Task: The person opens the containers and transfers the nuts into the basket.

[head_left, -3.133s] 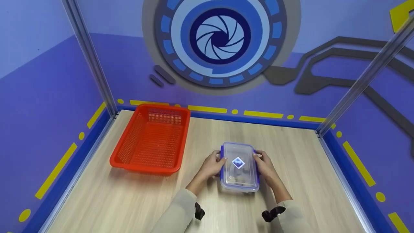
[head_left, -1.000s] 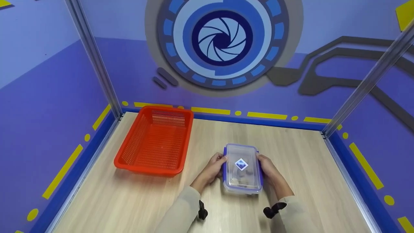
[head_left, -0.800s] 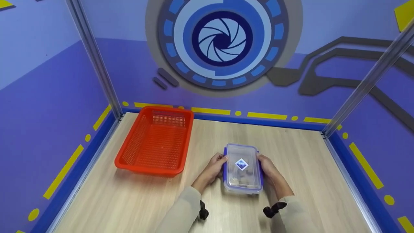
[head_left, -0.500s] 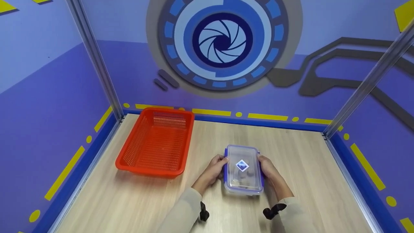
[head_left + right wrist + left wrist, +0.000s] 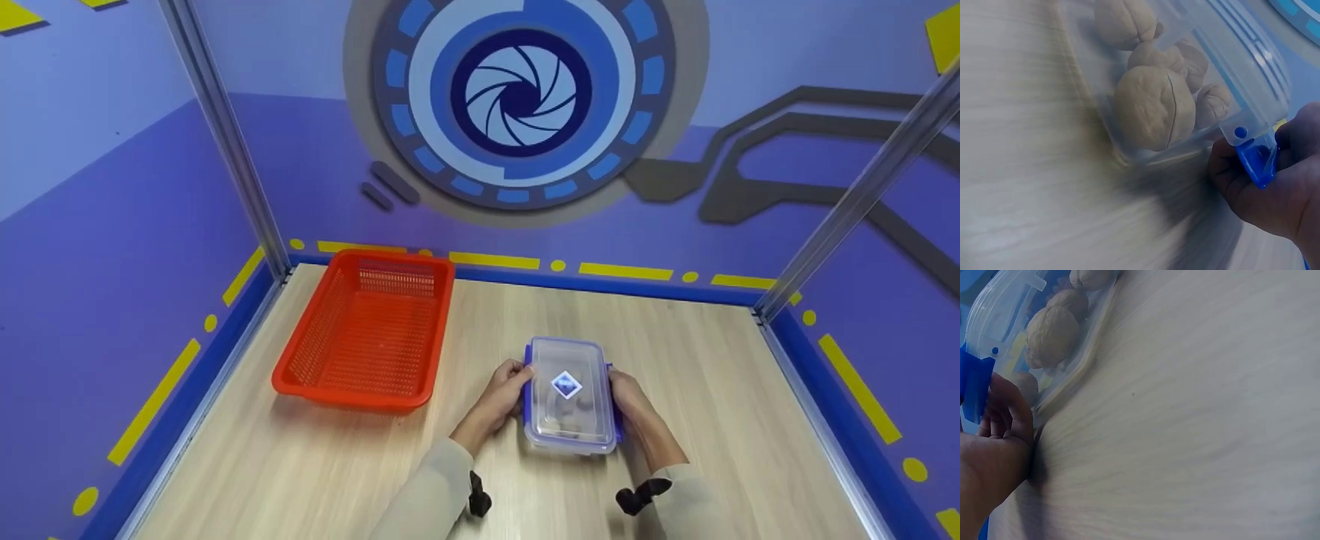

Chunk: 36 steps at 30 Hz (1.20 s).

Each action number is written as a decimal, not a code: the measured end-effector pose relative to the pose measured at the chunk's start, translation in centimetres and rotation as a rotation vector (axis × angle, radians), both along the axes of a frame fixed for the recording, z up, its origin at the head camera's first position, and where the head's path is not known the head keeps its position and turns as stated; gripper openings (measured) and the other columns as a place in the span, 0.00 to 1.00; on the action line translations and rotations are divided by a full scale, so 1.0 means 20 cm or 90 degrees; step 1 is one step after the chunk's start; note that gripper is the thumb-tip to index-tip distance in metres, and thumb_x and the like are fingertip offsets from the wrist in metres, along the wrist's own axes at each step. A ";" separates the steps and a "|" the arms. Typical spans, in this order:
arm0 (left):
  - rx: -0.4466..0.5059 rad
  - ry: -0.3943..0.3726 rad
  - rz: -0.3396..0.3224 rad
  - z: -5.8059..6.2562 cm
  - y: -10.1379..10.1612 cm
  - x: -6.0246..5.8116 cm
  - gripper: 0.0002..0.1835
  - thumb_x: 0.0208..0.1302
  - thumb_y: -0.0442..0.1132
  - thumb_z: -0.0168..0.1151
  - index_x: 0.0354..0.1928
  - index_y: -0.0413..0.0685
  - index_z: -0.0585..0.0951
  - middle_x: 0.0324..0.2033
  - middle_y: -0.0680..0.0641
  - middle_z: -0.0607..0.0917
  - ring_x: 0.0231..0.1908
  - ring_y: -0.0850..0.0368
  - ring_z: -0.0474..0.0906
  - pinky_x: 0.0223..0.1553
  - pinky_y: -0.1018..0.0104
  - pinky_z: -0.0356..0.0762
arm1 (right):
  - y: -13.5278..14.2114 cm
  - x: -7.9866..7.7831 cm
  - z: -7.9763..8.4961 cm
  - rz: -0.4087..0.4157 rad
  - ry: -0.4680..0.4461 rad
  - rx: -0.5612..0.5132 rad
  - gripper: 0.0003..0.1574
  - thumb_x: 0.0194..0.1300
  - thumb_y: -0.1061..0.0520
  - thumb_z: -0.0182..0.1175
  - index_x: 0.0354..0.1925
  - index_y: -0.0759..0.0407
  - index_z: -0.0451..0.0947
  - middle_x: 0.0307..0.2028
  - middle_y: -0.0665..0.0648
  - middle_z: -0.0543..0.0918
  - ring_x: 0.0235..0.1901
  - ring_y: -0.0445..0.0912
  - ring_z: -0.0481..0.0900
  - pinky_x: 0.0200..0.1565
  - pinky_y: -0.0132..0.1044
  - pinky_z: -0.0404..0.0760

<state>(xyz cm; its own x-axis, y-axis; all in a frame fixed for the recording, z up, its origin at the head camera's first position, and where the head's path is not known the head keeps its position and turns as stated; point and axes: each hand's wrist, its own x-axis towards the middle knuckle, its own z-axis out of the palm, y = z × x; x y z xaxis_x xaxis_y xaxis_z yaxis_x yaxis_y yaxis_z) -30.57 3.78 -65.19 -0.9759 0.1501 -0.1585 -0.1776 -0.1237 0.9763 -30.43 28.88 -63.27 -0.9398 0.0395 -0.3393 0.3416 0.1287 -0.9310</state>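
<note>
A clear lidded food container with blue side latches stands on the table between both hands. Through its wall in the right wrist view I see several walnuts. My left hand grips the container's left side, thumb at the lid's edge and fingers curled beside the blue left latch. On the opposite side, my right hand holds the container by the blue right latch, which is swung out from the wall. Some fingertips of both hands are hidden behind the latches.
A red plastic basket with slotted walls stands at the back left of the wooden table. Printed blue walls and metal posts enclose the table's back and sides.
My right thumb has left the lid's edge and moved down to the side, and the right latch now sticks out further. The left hand keeps its grip; the basket stays put.
</note>
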 end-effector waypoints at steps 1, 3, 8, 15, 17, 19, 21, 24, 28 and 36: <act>-0.003 0.000 0.000 0.00 0.00 0.00 0.14 0.78 0.48 0.61 0.48 0.43 0.77 0.29 0.53 0.74 0.24 0.62 0.68 0.22 0.68 0.64 | 0.00 0.00 0.00 0.004 -0.005 -0.010 0.37 0.87 0.49 0.30 0.77 0.74 0.60 0.68 0.70 0.72 0.61 0.52 0.74 0.61 0.39 0.75; -0.001 -0.001 -0.001 0.00 0.00 0.00 0.14 0.78 0.48 0.61 0.47 0.43 0.77 0.29 0.53 0.74 0.25 0.62 0.69 0.22 0.68 0.65 | 0.01 -0.01 0.00 0.018 -0.018 -0.026 0.38 0.87 0.49 0.28 0.79 0.75 0.54 0.75 0.72 0.65 0.68 0.55 0.68 0.68 0.43 0.70; 0.015 -0.006 -0.009 0.01 0.00 -0.01 0.14 0.77 0.49 0.62 0.46 0.44 0.77 0.29 0.53 0.74 0.25 0.62 0.70 0.22 0.68 0.67 | 0.02 -0.02 0.00 0.015 -0.029 -0.054 0.39 0.87 0.48 0.28 0.80 0.74 0.53 0.76 0.73 0.62 0.69 0.54 0.68 0.68 0.43 0.70; 0.019 -0.014 -0.004 0.01 0.00 0.00 0.14 0.77 0.49 0.62 0.46 0.45 0.77 0.27 0.54 0.73 0.22 0.62 0.68 0.19 0.69 0.65 | 0.01 0.00 0.00 -0.012 -0.010 -0.067 0.36 0.88 0.47 0.32 0.73 0.71 0.66 0.52 0.62 0.81 0.48 0.46 0.80 0.50 0.37 0.81; 0.016 -0.019 -0.008 0.00 -0.01 0.00 0.14 0.77 0.49 0.62 0.46 0.45 0.77 0.27 0.54 0.73 0.22 0.62 0.67 0.18 0.69 0.65 | 0.01 0.01 -0.01 -0.019 -0.016 -0.075 0.35 0.88 0.47 0.32 0.72 0.71 0.68 0.49 0.59 0.81 0.45 0.46 0.80 0.49 0.38 0.81; 0.017 -0.020 -0.014 0.00 0.00 0.00 0.14 0.77 0.49 0.62 0.47 0.45 0.77 0.27 0.54 0.73 0.22 0.62 0.68 0.18 0.69 0.66 | 0.01 0.02 -0.01 -0.016 -0.015 -0.081 0.35 0.88 0.47 0.32 0.73 0.71 0.66 0.51 0.60 0.81 0.47 0.46 0.80 0.49 0.37 0.80; 0.019 -0.018 -0.016 0.00 0.00 0.00 0.14 0.77 0.50 0.62 0.47 0.45 0.78 0.27 0.54 0.74 0.22 0.62 0.69 0.19 0.69 0.66 | 0.02 0.02 0.00 -0.013 -0.010 -0.082 0.36 0.88 0.47 0.32 0.75 0.72 0.64 0.56 0.61 0.80 0.50 0.45 0.79 0.51 0.35 0.79; 0.020 -0.016 -0.021 -0.01 0.00 0.00 0.14 0.77 0.49 0.61 0.48 0.45 0.77 0.27 0.53 0.74 0.22 0.62 0.69 0.19 0.70 0.66 | 0.02 0.03 -0.01 -0.003 -0.012 -0.075 0.37 0.88 0.45 0.32 0.75 0.71 0.64 0.57 0.62 0.78 0.50 0.46 0.78 0.51 0.37 0.79; 0.012 -0.012 -0.020 -0.02 0.00 0.00 0.13 0.77 0.48 0.61 0.47 0.45 0.77 0.26 0.53 0.73 0.22 0.60 0.67 0.18 0.69 0.64 | 0.03 0.03 0.00 0.000 -0.024 -0.067 0.39 0.88 0.41 0.30 0.75 0.68 0.64 0.58 0.64 0.74 0.56 0.52 0.75 0.58 0.44 0.77; 0.009 -0.004 -0.020 0.00 -0.01 0.00 0.16 0.76 0.51 0.62 0.48 0.45 0.77 0.27 0.54 0.73 0.24 0.60 0.67 0.19 0.69 0.64 | 0.03 0.02 -0.01 0.013 -0.017 -0.105 0.42 0.88 0.43 0.29 0.81 0.71 0.50 0.79 0.70 0.58 0.75 0.58 0.59 0.77 0.52 0.57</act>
